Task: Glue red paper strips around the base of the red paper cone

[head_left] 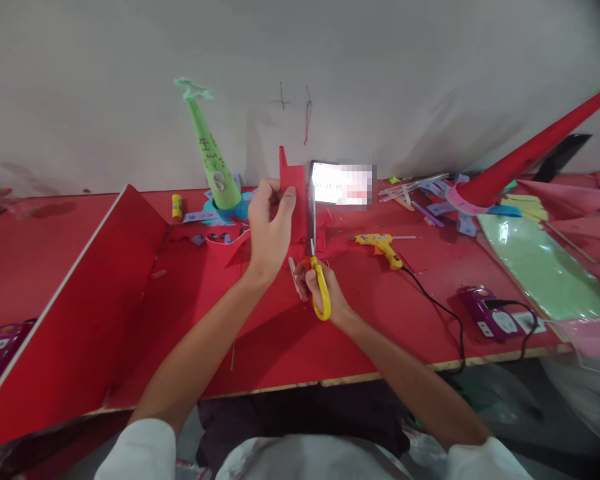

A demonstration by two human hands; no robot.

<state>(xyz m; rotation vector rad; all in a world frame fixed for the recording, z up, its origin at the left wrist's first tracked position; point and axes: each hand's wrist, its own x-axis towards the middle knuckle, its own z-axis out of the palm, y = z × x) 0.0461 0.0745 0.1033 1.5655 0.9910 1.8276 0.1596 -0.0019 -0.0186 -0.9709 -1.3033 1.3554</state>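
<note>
My left hand (271, 227) holds a folded piece of red paper (293, 183) upright, with the thumb pressed on its face. In my right hand (325, 283) are yellow-handled scissors (321, 290). Their blades point up and lie along the right edge of the red paper. Whether the blades are parted is hard to tell. Red scraps lie on the table just beyond my hands. Behind the scissors a lit phone (330, 183) leans near the wall.
A green cone hat (213, 157) and a glue stick (177, 207) stand at the back left of the red table (280, 347), beside a red divider (80, 293). Rightward are a yellow glue gun (383, 248), a purple power socket (490, 313) and a red cone (535, 150).
</note>
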